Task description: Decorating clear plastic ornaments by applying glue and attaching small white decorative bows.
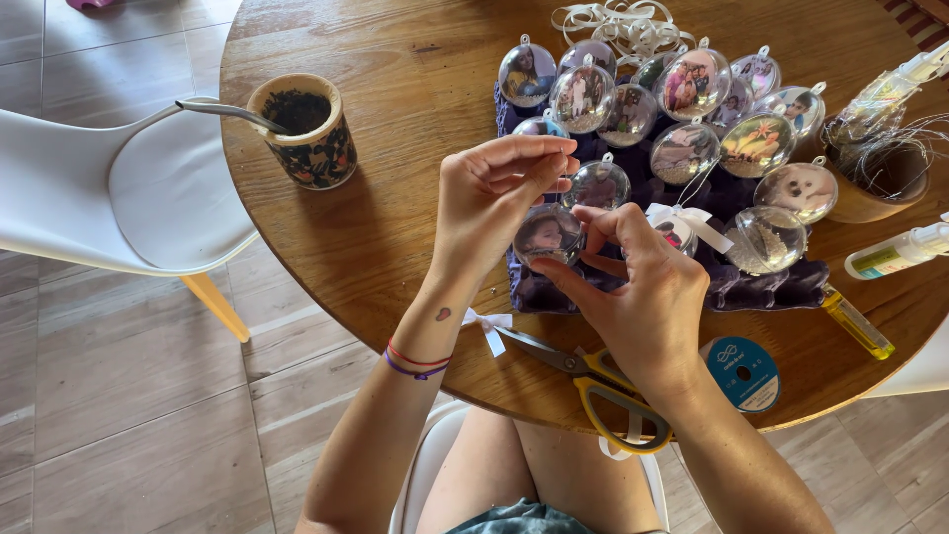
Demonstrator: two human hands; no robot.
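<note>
A clear ball ornament with a photo inside sits just above the near middle of the round wooden desk. The right hand has its grip clamped on the ball's lower side. The left hand has its fingertips pinched together at the ball's top loop, at 12 o'clock. More photo ornaments lie on a purple tray toward 1 o'clock. Yellow-handled scissors lie at 5 o'clock, a blue ribbon spool at 4 o'clock, and a patterned cup at 10 o'clock.
</note>
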